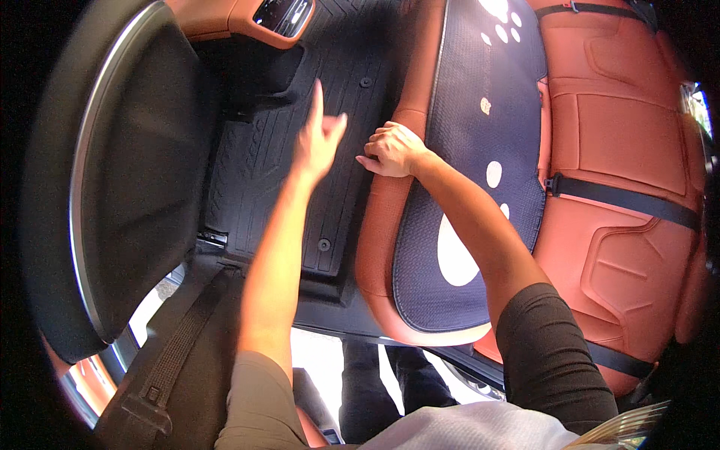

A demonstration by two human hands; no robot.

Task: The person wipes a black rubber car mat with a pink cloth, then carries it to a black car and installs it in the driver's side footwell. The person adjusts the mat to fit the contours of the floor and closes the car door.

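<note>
Left hand (318, 144): partly spread, forefinger straight, empty, over floor mat (336, 202)
Right hand (394, 150): curled at front edge of seat (381, 240), hold unclear

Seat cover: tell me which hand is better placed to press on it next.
The right hand, probably: it is at the seat's front edge, beside the seat cover, while the left hand is over the floor mat, farther away.

Looks like a car's rear cabin, judging by the orange-brown bench seat (375, 244) under the right hand (394, 149), black seat belts (622, 199) to its right, ribbed floor mat (334, 202) to its left and front seat back (150, 165) beyond.
</note>
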